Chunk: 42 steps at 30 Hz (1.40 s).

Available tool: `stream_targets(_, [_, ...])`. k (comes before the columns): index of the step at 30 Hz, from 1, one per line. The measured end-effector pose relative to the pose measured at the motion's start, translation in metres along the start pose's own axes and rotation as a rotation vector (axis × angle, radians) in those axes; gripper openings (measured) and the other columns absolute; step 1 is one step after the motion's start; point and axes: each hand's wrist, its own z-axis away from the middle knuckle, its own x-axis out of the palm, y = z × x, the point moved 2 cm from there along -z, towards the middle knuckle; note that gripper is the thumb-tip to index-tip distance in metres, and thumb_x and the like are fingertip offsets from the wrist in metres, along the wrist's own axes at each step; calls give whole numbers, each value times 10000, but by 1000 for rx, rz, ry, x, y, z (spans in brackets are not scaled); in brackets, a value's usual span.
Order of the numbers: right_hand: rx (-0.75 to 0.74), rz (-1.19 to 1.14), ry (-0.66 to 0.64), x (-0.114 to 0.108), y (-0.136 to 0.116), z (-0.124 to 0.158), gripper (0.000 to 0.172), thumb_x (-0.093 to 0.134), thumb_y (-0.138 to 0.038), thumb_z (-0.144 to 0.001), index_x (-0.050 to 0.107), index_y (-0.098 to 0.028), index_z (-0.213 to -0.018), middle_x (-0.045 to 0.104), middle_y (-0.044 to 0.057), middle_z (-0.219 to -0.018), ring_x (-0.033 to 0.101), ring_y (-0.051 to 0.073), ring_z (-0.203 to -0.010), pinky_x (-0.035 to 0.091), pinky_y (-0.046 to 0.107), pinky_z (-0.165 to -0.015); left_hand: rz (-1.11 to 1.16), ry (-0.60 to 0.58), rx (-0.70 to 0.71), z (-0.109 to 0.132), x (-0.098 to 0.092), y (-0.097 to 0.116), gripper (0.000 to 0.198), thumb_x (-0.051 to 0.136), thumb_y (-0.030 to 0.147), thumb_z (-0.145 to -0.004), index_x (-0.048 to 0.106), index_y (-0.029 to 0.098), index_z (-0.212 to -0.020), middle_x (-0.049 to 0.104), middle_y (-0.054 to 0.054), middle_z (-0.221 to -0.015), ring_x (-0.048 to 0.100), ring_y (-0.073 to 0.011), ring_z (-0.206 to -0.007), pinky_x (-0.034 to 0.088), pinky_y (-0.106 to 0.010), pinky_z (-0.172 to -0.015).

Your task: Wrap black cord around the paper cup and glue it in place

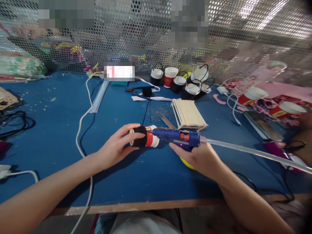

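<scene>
We are holding the paper cup (149, 141) sideways over the near middle of the table (122, 185); whether it is touching the surface, we are unable to tell. Our left hand (119, 144) is clamping it by the end wound with black cord (139, 142). Our right hand (202, 157) is gripping the glue gun (170, 134), with the hands apart.

We are judging the cup light, thin-walled and easily crushed; the cord winding is probably giving grip and some stiffness, while the bare band is likely smoother. We are therefore favouring light pressure around the wound end, with fingers clear of the presumably hot nozzle. The gun is looking rigid and heavier, its long glue stick (243, 150) likely weighing down the right side.

The nozzle is overlapping the cup in view, so we are not seeing whether they are touching. The fingers are hiding part of the winding. A black strand is running from the cup toward the black yarn ball (147, 92) on the far side. The right hand is covering most of a yellow object (186, 163). The glue stick is leaving view at the right, where blur is obscuring detail.
</scene>
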Motion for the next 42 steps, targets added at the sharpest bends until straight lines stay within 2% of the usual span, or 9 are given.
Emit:
stream_targets(4, [-74,37,-26,5,4,1,339,434,-143,-755,736,-259,-858,315,6,-333,546,231,-558,465,378,-632,-16,-9,23,0,-1,2,324,508,120,-851,468,206,-1161,416,-128,-1299,463,-220,-1190,456,-387,-961])
stream_targets(7, [-94,49,-18,6,4,2,326,444,-134,-759,733,-244,-862,372,18,-355,567,238,-608,474,386,-666,-26,-12,32,-1,-1,2,325,511,118,-849,470,207,-1159,421,-126,-1295,465,-222,-1185,454,-391,-962])
stream_targets(12, [-162,190,-38,4,-1,2,399,367,-122,-796,732,-255,-883,324,16,-324,573,244,-620,478,386,-649,1,8,3,-2,-1,1,335,530,160,-848,461,215,-1171,441,-125,-1280,455,-228,-1195,446,-408,-967])
stream_targets(14, [-155,207,-25,3,-2,1,389,362,-147,-807,729,-259,-875,378,29,-346,578,241,-645,484,375,-647,17,9,-9,-2,-1,1,338,537,178,-848,460,216,-1175,446,-126,-1275,451,-230,-1200,444,-415,-968])
stream_targets(20, [-27,53,18,4,0,1,209,514,-307,-790,708,-242,-835,568,59,-525,587,220,-682,488,325,-604,71,27,-46,-2,0,-1,389,581,225,-830,458,208,-1198,458,-124,-1262,457,-218,-1185,428,-406,-982])
stream_targets(24, [-29,50,18,5,1,3,219,507,-252,-788,716,-251,-855,554,58,-504,586,234,-689,482,348,-630,92,39,-75,-1,0,-2,415,601,244,-816,464,205,-1206,475,-121,-1243,462,-225,-1177,429,-412,-977])
stream_targets(30, [-68,28,16,0,-5,2,298,428,-261,-801,725,-240,-818,387,30,-363,579,256,-617,481,396,-626,174,56,-122,-3,-1,-2,417,611,271,-807,481,210,-1199,489,-117,-1208,500,-224,-1125,480,-396,-915])
stream_targets(36, [82,-108,85,-6,-17,-3,200,540,-353,-763,675,-214,-714,557,64,-524,589,207,-597,511,333,-582,355,47,-231,-2,2,-7,431,607,279,-807,477,201,-1211,497,-106,-1173,565,-192,-1019,543,-326,-808])
stream_targets(42, [-14,-173,220,-7,-23,-3,207,477,-278,-775,651,-204,-689,586,30,-544,551,139,-480,482,261,-480,428,36,-327,-1,4,-10,434,608,297,-804,477,217,-1210,509,-87,-1160,588,-181,-980,540,-336,-829])
